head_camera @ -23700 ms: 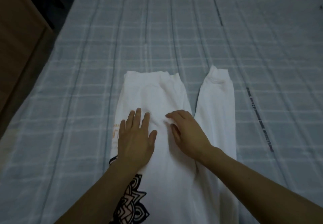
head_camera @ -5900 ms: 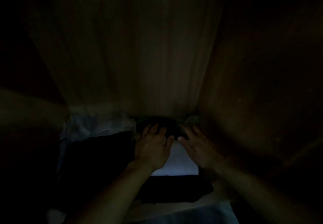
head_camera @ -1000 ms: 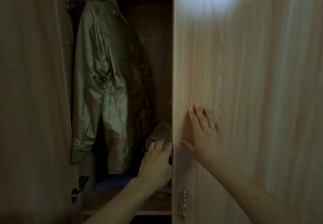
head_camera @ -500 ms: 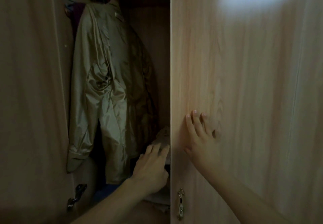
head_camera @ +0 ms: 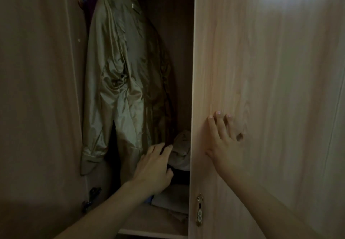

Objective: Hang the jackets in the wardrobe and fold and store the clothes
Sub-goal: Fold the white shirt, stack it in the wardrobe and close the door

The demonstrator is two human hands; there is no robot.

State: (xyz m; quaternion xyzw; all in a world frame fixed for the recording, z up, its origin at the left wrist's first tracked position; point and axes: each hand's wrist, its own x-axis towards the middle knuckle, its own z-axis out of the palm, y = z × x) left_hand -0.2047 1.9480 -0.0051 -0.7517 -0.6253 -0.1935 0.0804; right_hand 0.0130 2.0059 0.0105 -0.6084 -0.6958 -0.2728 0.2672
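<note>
The left hand (head_camera: 155, 166), fingers loose and grasping nothing, reached into the wardrobe (head_camera: 37, 89) toward the clothes (head_camera: 180, 152) heaped at its 1 o'clock, while the right hand (head_camera: 223, 145) lay flat and released on the door (head_camera: 270, 89). At 11 o'clock from the left hand one jacket (head_camera: 119, 82) hung, probably light, soft and slippery, best taken at the collar. One heap, its garments beyond counting, looked limp: lift from beneath.

head view: worn on the person's head, facing forward, slightly down
nearness: close to the light wooden wardrobe door (head_camera: 261, 89)
shared views: only one view
</note>
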